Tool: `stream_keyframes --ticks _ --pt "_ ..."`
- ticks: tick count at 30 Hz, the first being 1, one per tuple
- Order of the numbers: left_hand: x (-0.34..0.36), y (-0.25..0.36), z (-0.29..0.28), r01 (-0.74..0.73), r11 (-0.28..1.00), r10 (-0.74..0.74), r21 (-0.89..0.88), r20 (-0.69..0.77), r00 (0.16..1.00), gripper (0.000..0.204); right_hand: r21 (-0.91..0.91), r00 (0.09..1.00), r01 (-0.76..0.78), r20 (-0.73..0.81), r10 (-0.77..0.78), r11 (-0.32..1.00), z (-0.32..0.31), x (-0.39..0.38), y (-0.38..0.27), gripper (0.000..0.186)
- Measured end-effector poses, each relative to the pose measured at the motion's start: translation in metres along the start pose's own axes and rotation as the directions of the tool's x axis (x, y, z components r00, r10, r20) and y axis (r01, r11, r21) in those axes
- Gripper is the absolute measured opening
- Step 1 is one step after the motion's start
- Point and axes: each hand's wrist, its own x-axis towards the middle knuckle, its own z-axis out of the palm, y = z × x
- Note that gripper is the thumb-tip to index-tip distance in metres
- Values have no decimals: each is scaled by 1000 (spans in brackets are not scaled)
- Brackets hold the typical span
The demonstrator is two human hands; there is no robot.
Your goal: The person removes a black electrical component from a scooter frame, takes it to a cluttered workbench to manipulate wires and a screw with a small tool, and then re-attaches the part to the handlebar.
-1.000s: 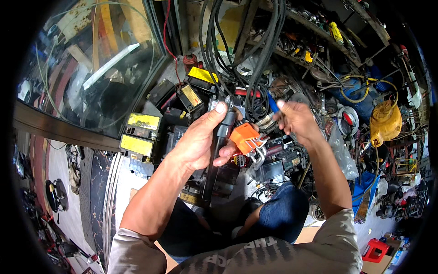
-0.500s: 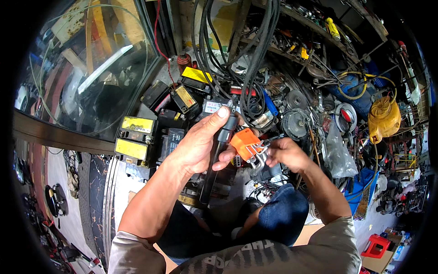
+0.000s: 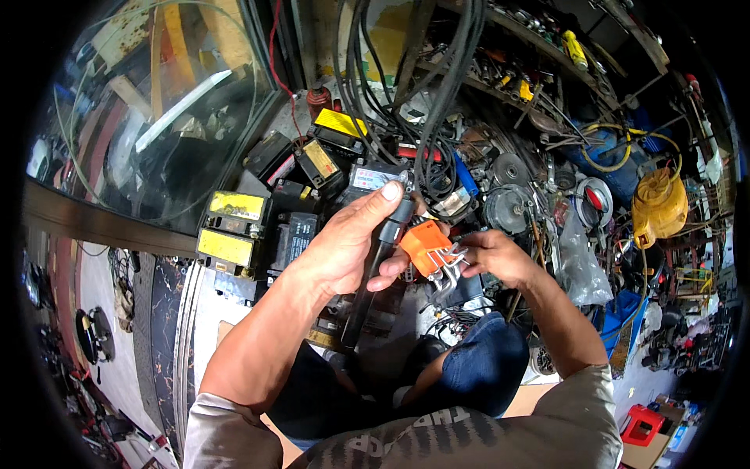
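One black tube (image 3: 380,252) fills curled left fingers (image 3: 391,270), seemingly steadying the orange plastic hex-key holder (image 3: 424,245) alongside; right fingers (image 3: 476,261) half-closed, hold unclear.

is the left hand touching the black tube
Touching. The head view shows the left hand wrapped around the black tube, with fingers showing past its right side.

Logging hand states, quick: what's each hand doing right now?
Left hand: closed, holding the black tube and orange hex-key holder.
Right hand: fingers curled at the hex keys; grip cannot be told.
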Motion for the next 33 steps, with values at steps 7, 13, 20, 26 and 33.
stream_keyframes --ticks 7,13,20,26,33 --pt "3 -3 7 22 999 -20 -34 38 999 56 -6 985 144 93 -143 990 -15 -19 -40 18" --pt "1 -4 7 30 999 -29 -35 30 999 56 -107 874 471 -77 -480 876 4 -47 -96 11" --pt "1 -5 11 29 1000 -29 7 52 998 56 -650 393 730 148 -908 210 47 -60 -142 13" --pt "1 -5 12 39 999 -40 16 90 995 55 -706 401 686 166 -901 176 47 -55 -143 13" --pt "1 -7 8 14 999 -18 37 113 993 52 -784 419 620 285 -862 42 44 -63 -157 15"
